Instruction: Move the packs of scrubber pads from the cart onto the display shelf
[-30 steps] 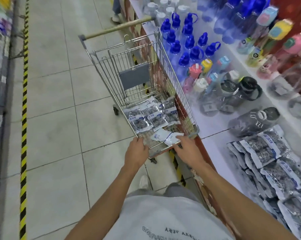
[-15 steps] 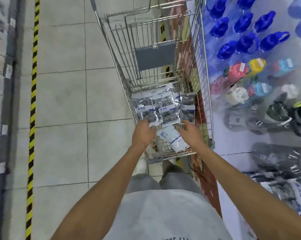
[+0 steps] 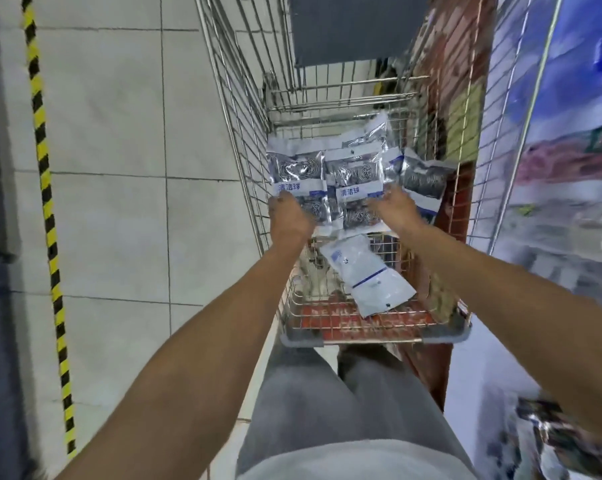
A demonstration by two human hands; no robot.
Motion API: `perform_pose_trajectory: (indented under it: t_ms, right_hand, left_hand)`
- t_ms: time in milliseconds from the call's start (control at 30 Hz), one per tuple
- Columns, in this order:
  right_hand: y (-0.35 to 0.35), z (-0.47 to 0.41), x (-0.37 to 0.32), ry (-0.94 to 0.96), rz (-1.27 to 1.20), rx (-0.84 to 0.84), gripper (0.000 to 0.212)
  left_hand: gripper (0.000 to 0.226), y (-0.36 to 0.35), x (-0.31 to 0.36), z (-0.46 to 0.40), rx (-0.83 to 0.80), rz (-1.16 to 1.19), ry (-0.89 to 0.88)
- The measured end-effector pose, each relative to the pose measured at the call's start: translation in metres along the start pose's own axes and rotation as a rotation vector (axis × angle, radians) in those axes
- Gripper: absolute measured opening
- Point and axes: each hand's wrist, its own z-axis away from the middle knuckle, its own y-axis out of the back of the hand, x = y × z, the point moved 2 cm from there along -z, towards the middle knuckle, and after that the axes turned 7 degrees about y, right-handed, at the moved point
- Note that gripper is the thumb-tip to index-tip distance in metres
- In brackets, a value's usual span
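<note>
Several packs of scrubber pads lie in the wire cart: a left pack, a middle pack and a right pack, all clear bags with blue and white labels. Nearer me, one pack lies white side up. My left hand curls over the left pack's lower corner. My right hand grips the middle pack's right edge; the fingertips of both hands are hidden. The white display shelf runs along the cart's right side, with a pack on the shelf blurred at the bottom right.
The cart's grey child-seat flap stands at its far end. Blurred bottles fill the shelf to the right. A tiled floor with a yellow and black stripe lies to the left.
I have leaned further over the cart. Both hands moved forward from the cart's near end onto the packs deeper in the basket.
</note>
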Motion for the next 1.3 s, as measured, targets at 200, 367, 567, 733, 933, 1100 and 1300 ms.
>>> perform_pose_trajectory:
  t_ms: [200, 367, 567, 733, 933, 1100, 1300]
  right_hand:
    - [-0.014, -0.055, 0.018, -0.111, 0.003, 0.013, 0.074]
    - [-0.023, -0.079, 0.04, -0.195, -0.113, 0.006, 0.083]
    - [-0.026, -0.102, 0.062, -0.213, -0.133, 0.086, 0.085]
    - [-0.027, -0.1, 0.056, -0.124, -0.166, 0.029, 0.063]
    - [-0.024, -0.096, 0.058, -0.083, -0.211, -0.04, 0.052]
    - [-0.012, -0.069, 0.059, -0.072, -0.358, 0.003, 0.053]
    - [0.007, -0.005, 0.047, -0.058, -0.472, 0.108, 0.026]
  left_hand:
    - [0.079, -0.023, -0.01, -0.033, 0.005, 0.085, 0.08]
    - [0.072, -0.031, -0.015, -0.046, 0.045, 0.098, 0.115]
    - [0.074, -0.044, -0.014, -0.066, 0.059, 0.261, 0.212]
    - [0.095, -0.05, -0.01, -0.078, 0.076, 0.257, 0.227]
    - [0.097, -0.054, -0.018, -0.087, -0.006, 0.483, 0.325]
    - [0.074, -0.044, -0.018, -0.064, -0.143, 0.67, 0.3]
    - [0.085, -0.009, -0.019, 0.0, -0.254, 0.671, 0.178]
